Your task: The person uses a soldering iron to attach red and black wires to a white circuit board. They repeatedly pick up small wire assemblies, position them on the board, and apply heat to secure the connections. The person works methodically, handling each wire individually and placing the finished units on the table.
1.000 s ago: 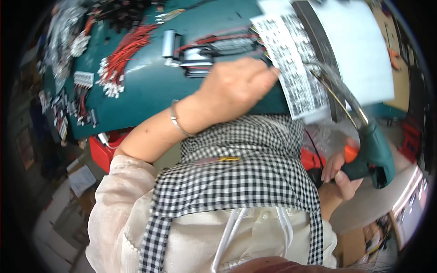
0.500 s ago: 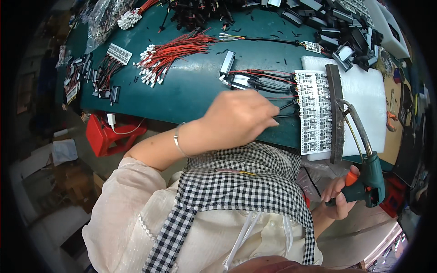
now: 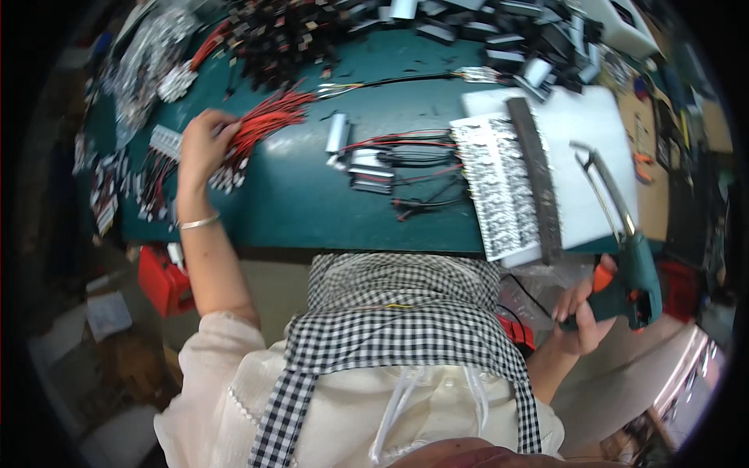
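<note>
My left hand (image 3: 204, 144) is at the near left side of a bundle of red wires (image 3: 271, 121) with white connectors. Its thumb and fingers are drawn together on the wires; how many they hold is hidden. In my right hand (image 3: 581, 316), off the table's front edge, is a green soldering gun (image 3: 640, 269) with an orange trigger. The gun's tip points up over a white foam sheet (image 3: 589, 179). Beside it lies a panel of white circuit boards (image 3: 499, 183) under a dark bar (image 3: 536, 179), with red and black wires (image 3: 417, 156) running off its left side.
Dark rectangular housings (image 3: 499, 43) are heaped at the back right, and black cables (image 3: 285, 39) at the back. A wired board (image 3: 477, 74) lies behind the foam. Finished-looking wired pieces (image 3: 156, 183) lie at the left. A red stool (image 3: 162, 281) stands below the table's left end.
My left hand has moved from in front of the board panel far left to the red wire bundle. The view has shifted. My right hand still grips the soldering gun.
</note>
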Demonstrator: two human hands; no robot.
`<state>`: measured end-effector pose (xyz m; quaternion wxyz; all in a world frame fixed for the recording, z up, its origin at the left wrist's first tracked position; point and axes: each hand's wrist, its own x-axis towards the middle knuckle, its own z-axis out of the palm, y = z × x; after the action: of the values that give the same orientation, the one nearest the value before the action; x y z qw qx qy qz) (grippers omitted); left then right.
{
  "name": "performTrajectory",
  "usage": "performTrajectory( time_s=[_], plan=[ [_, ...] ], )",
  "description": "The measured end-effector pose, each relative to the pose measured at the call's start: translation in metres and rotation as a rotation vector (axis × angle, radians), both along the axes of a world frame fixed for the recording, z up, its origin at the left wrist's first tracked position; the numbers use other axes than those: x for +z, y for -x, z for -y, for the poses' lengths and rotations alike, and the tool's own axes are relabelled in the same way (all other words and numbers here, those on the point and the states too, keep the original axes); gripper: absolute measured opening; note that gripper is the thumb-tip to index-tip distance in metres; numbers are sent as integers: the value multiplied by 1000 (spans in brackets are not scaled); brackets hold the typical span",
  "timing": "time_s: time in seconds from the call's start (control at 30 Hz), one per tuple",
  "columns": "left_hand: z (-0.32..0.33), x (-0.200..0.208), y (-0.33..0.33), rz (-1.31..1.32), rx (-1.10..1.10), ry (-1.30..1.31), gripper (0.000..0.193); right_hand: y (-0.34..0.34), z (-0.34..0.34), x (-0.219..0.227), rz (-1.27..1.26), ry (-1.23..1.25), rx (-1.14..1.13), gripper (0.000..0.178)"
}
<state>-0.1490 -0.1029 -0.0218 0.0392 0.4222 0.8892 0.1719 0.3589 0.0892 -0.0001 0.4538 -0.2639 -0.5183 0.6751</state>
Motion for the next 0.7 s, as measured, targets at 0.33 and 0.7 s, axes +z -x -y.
performTrajectory(
  time_s=[0.33, 0.7],
  plan=[
    [3, 6, 4, 137, 146, -40, 10, 75, -140, -4, 529, -680, -456, 39],
    [3, 28, -73, 337, 68, -728, 9, 145, -207, -16, 1004, -917, -563, 67]
  ],
)
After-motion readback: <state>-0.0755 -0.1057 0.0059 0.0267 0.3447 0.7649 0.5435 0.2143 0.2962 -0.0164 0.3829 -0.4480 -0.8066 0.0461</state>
